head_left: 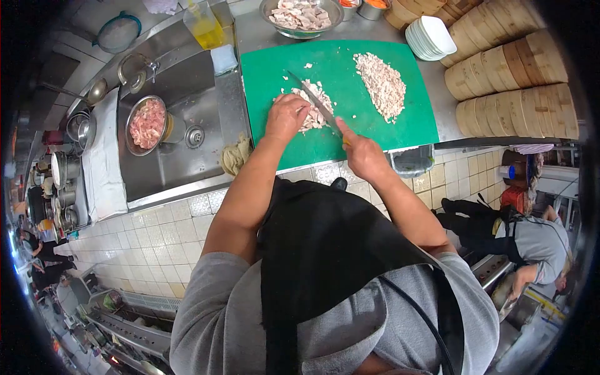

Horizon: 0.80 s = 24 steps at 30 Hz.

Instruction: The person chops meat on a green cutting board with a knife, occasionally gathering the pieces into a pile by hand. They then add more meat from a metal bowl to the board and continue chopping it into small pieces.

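Observation:
My right hand [362, 152] is closed round the handle of a kitchen knife [315, 103], its index finger stretched along the spine. The blade lies over a small heap of chopped pale meat [317, 117] on a green cutting board [340, 56]. My left hand [288, 115] rests on the heap's left side, fingers curled and pressed together beside the blade. Whether those fingers pinch a piece is hidden from above. A larger pile of finely chopped meat [382, 86] sits on the board's right part.
Left of the board is a sink [187, 162] holding a bowl of raw meat [147, 124]. Behind the board stands a bowl of meat pieces [303, 15]. Small white plates [431, 37] and bamboo steamers [509, 78] stand to the right. A co-worker [531, 244] bends at the lower right.

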{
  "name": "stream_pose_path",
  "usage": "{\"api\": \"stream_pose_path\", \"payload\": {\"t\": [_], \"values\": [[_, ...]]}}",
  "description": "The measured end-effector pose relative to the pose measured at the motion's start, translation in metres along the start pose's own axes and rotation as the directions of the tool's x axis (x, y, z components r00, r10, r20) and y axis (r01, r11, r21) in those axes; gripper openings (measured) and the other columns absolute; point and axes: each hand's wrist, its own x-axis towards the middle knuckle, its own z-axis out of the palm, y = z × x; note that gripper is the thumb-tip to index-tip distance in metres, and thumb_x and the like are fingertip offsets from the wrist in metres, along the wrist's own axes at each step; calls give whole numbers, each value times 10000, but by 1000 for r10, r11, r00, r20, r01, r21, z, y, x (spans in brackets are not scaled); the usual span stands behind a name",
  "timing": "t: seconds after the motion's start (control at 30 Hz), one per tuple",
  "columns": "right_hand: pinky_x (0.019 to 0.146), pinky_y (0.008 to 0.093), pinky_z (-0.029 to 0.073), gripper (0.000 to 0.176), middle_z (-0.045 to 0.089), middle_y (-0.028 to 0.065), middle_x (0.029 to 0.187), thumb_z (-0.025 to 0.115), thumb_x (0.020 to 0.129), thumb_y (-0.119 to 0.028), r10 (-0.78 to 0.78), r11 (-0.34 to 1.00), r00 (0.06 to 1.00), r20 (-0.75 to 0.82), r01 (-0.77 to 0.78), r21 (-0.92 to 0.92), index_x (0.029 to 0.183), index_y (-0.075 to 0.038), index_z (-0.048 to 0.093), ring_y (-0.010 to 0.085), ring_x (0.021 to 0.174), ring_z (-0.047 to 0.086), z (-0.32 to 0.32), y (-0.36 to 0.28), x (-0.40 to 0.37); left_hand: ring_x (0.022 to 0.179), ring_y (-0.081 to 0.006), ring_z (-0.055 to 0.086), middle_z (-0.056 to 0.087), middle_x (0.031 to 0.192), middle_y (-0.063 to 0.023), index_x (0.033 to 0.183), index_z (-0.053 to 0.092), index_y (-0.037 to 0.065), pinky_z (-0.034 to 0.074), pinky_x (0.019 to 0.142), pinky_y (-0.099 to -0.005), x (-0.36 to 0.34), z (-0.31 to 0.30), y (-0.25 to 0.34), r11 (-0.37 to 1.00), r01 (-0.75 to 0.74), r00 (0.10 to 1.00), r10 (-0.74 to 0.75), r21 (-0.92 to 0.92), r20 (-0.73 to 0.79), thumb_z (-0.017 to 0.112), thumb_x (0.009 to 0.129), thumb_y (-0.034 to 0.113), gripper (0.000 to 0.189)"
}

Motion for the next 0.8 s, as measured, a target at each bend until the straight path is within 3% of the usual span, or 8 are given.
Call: {"api": "stream_pose_path", "payload": {"t": [0.07,0.2,0.3,0.4,0.47,0.57,0.67,0.8], "values": [[806,553,530,734,673,300,953,595,961,-53,8,995,991,-134,5,98,1620,-241,331,479,882,668,-8,-9,-5,972,-298,694,747,978,-82,899,775,76,520,946,-436,-3,2,0,1000,11,1000,-11,-12,-2,799,832,132,90],[804,553,533,735,671,305,941,601,955,-56,69,998,997,-35,-69,-2,1617,-240,338,480,880,668,-3,2,-5,977,-294,694,747,979,-81,899,775,76,518,947,-432,-7,2,1,1000,10,1000,-10,-8,-3,796,835,129,86],[799,542,552,694,689,276,949,598,981,-136,34,999,998,-44,-35,-30,1619,-240,343,452,854,688,-9,4,-2,977,-292,694,747,976,-81,896,774,76,515,957,-432,-4,-1,2,1000,8,1000,-8,-12,12,795,836,126,81],[803,535,557,695,692,270,978,593,985,-144,64,998,985,-161,-61,27,1619,-270,337,443,867,692,-10,1,-3,974,-291,693,746,975,-82,893,773,74,512,961,-432,-3,1,3,999,33,999,-33,-19,15,796,835,127,82],[803,525,562,693,690,260,971,586,989,-152,130,987,992,-2,-130,-94,1620,-280,330,436,875,694,-8,11,1,970,-292,692,746,974,-81,892,773,73,512,962,-432,-3,1,3,998,54,999,-53,-21,12,797,834,128,83],[800,523,562,704,685,245,974,584,979,-138,42,993,997,-67,-49,-105,1621,-279,329,430,879,695,-24,15,6,958,-295,691,746,972,-80,890,772,70,517,941,-428,-3,0,3,999,12,1000,-11,-36,6,800,830,127,88],[803,519,565,711,680,229,981,586,969,-134,101,978,983,-151,-126,-165,1618,-290,341,428,884,695,-29,19,20,950,-291,693,747,970,-76,887,771,71,519,939,-429,-2,-1,4,999,36,999,-36,-15,-3,804,827,128,89],[803,515,565,708,679,225,1009,591,964,-136,102,971,987,-122,-125,-202,1611,-298,354,426,888,696,-13,27,20,947,-286,695,747,964,-77,886,771,73,521,938,-425,0,1,0,1000,7,1000,-7,-10,0,808,821,125,91]]}}
